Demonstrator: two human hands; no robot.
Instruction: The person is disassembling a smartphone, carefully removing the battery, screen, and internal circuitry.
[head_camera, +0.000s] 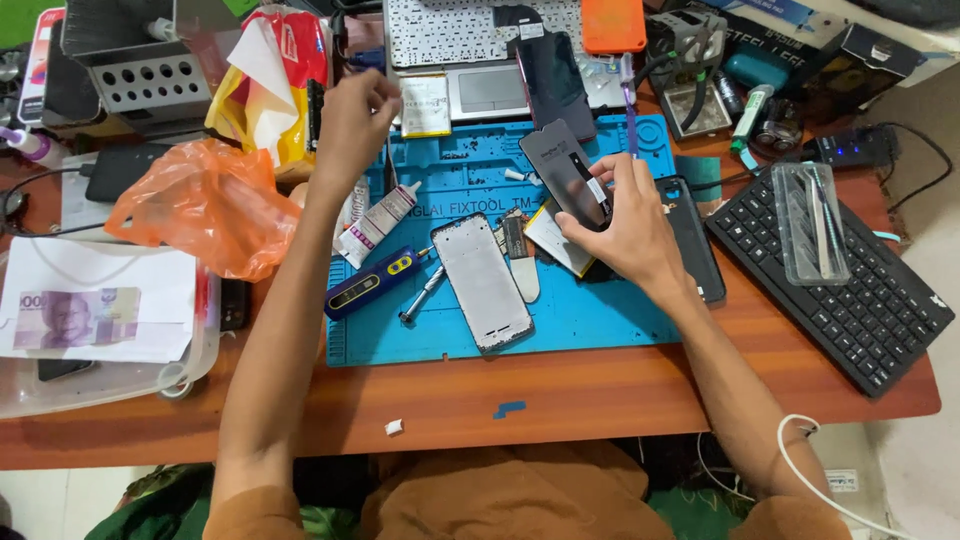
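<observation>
The right hand (625, 225) pinches a dark rectangular phone screen panel (563, 172) tilted for inspection over the blue silicone repair mat (580, 315), while the left hand (352, 115) lifts closed near the worktop's far edge.

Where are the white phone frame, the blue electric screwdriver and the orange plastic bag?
white phone frame (483, 281), head view, middle of its flat back.
blue electric screwdriver (370, 283), head view, mid body.
orange plastic bag (205, 205), head view, crumpled centre.

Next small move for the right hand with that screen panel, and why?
Probably lower the dark screen panel onto the white phone frame. The right hand holds the panel tilted above the blue repair mat, the frame lies open and bare beside it, and the left hand is raised away.
</observation>
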